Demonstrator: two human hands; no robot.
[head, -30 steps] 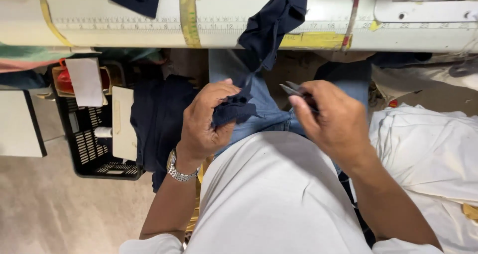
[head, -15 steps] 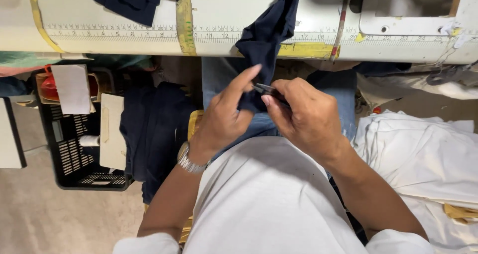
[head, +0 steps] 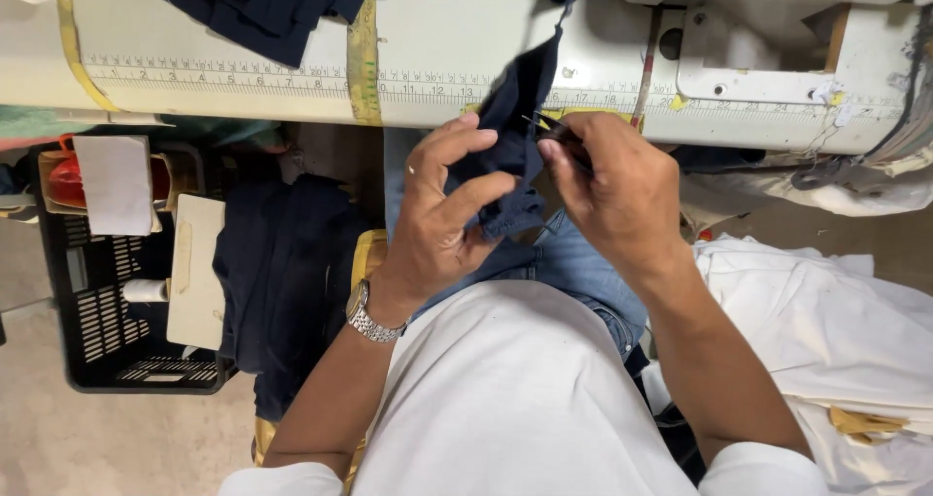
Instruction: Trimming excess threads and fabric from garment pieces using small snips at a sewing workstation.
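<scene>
The left hand (head: 437,214) pinches a strip of dark navy cloth (head: 515,136) over the person's lap, thumb and fingers closed on its lower, bunched end. Just beside it, the right hand (head: 617,190) has its grip closed around a small dark cutting tool (head: 549,127), whose tip meets the cloth's edge. A metal wristwatch (head: 369,316) sits on the left wrist. The cloth runs up from the hands onto the pale counter (head: 243,78), across its printed ruler strip. Left of the knees, a black plastic crate (head: 107,350) stands on the floor. White fabric (head: 826,321) is heaped to the right. More navy cloth (head: 262,5) lies on the counter's far side.
</scene>
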